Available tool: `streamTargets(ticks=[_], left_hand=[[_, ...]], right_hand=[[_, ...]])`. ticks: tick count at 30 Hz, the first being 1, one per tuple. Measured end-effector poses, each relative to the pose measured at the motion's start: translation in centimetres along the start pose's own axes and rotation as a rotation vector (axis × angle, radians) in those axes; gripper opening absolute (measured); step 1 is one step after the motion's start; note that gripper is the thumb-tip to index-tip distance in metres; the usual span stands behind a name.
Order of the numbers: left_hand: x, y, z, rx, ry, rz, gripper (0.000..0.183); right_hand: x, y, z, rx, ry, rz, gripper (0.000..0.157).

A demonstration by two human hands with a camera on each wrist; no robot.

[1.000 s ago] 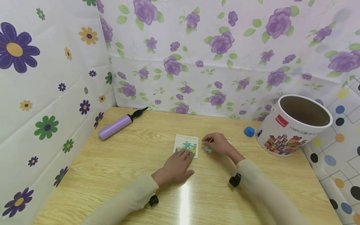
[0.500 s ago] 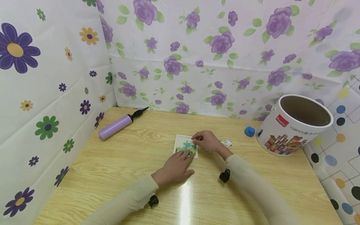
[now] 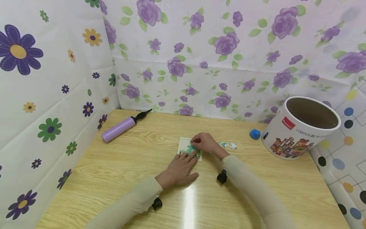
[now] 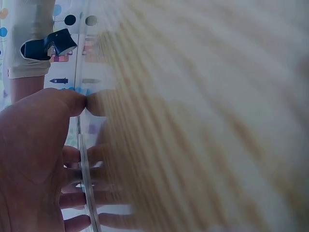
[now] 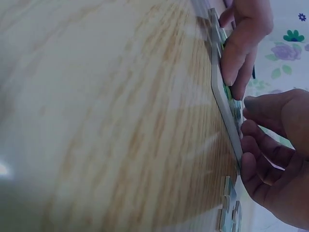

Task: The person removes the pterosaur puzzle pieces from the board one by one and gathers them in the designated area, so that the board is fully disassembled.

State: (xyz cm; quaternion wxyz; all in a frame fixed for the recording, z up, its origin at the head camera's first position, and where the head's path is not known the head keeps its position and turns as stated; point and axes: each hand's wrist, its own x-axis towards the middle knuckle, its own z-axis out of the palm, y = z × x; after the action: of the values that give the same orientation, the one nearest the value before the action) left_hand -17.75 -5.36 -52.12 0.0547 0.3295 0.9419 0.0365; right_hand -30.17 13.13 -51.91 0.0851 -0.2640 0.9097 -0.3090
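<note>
A small square jigsaw puzzle board (image 3: pixel 184 142) with a pale frame and a green and teal picture lies flat on the table. My left hand (image 3: pixel 180 170) rests on its near part with the fingers stretched out. Over the board's right side, my right hand (image 3: pixel 207 143) pinches a puzzle piece between thumb and forefinger; the fingers mostly hide the piece. In the right wrist view, the fingertips of that hand (image 5: pixel 280 150) meet the board (image 5: pixel 221 96) close to the left fingers. Loose puzzle pieces (image 3: pixel 233 146) lie right of the board, partly behind the right hand.
A purple hand pump (image 3: pixel 118 129) with a black nozzle lies at the back left. At the back right are a small blue toy (image 3: pixel 255 134) and a large white bucket (image 3: pixel 291 136). Floral cloth (image 3: pixel 177 89) hangs along the table's back edge.
My right hand has moved left from the loose pieces to the board, carrying a puzzle piece, and more loose pieces now show. My left hand has stayed in place.
</note>
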Motion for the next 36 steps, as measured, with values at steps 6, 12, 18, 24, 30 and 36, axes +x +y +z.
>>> streamTargets(ticks=[6,12,18,24,30,36], left_hand=[[0.1,0.0,0.1,-0.028,0.011,-0.004,0.069],[0.2,0.0,0.1,-0.055,-0.003,-0.017,0.07],[0.4,0.1,-0.3,-0.04,-0.027,-0.016,0.07],[0.4,0.2,-0.5,-0.022,-0.036,-0.016,0.069],[0.3,0.0,-0.5,-0.007,-0.046,0.0,0.071],[0.1,-0.1,-0.6,-0.036,-0.052,0.004,0.07]], right_hand=[[0.3,0.0,0.4,-0.023,-0.013,0.015,0.014],[0.4,0.0,1.0,0.004,0.003,0.02,0.015],[0.2,-0.2,1.2,0.027,0.037,0.056,0.016],[0.0,-0.5,1.0,0.097,0.058,0.086,0.016],[-0.4,-1.0,0.6,0.139,0.063,0.096,0.013],[-1.1,-0.8,-0.4,0.218,0.104,0.079,0.012]])
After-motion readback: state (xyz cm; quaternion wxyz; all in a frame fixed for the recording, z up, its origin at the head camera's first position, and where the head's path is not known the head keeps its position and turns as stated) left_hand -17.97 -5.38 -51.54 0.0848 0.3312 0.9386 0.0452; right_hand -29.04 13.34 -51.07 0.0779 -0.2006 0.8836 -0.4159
